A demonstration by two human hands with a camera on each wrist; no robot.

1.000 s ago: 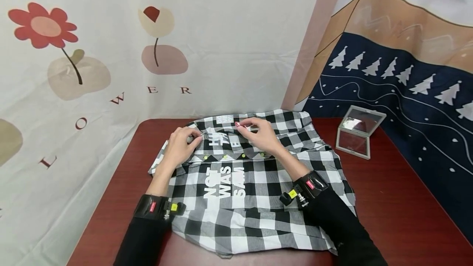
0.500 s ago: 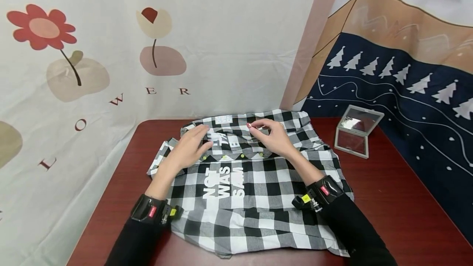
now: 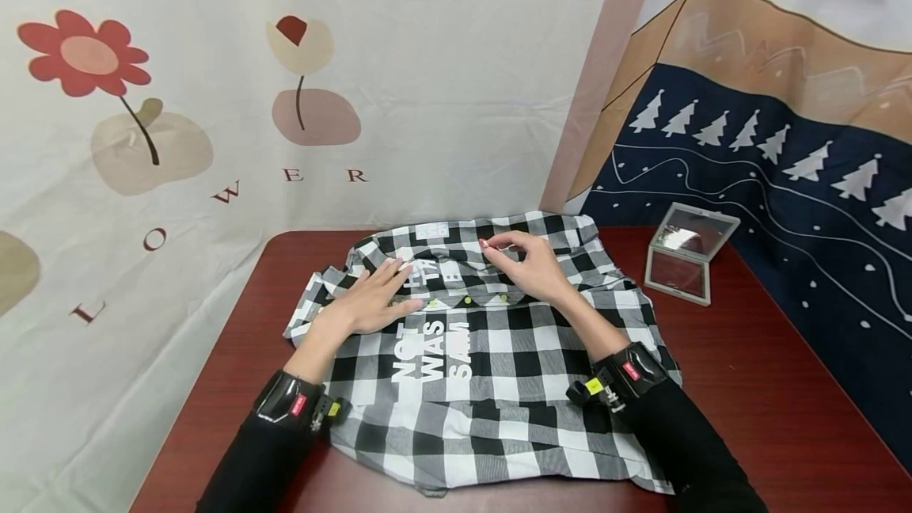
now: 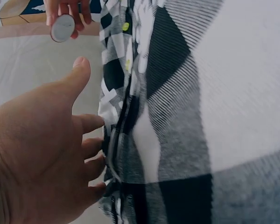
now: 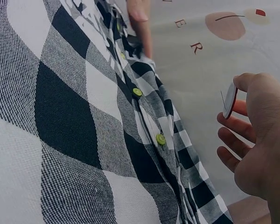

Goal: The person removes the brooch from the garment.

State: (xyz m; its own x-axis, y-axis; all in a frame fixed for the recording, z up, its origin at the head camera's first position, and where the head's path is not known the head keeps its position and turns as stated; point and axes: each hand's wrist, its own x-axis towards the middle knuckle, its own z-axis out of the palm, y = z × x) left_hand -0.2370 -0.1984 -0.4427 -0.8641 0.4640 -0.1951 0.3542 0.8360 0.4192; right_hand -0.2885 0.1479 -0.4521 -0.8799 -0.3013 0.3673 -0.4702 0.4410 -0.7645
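Note:
A black-and-white checked shirt (image 3: 499,362) with white lettering and yellow-green buttons (image 5: 137,92) lies spread on the table. My left hand (image 3: 370,299) rests on its left part, beside the button row, fingers straight and spread. Above the shirt's upper part, my right hand (image 3: 530,266) pinches a round pin badge (image 5: 230,100) between thumb and fingers. The badge has a pale face and red edge, and a thin pin stands away from it in the right wrist view. In the left wrist view the badge (image 4: 63,28) shows its pale round side.
A small hinged case (image 3: 687,253) with a clear, raised lid stands at the right on the red-brown table (image 3: 748,386). Behind the table hang a white flower-printed cloth (image 3: 456,101) and a navy tree-printed cloth (image 3: 712,172).
My left hand has left its curled hold at the shirt's placket and now lies flat on the cloth. My right hand has moved slightly right, still pinching the badge.

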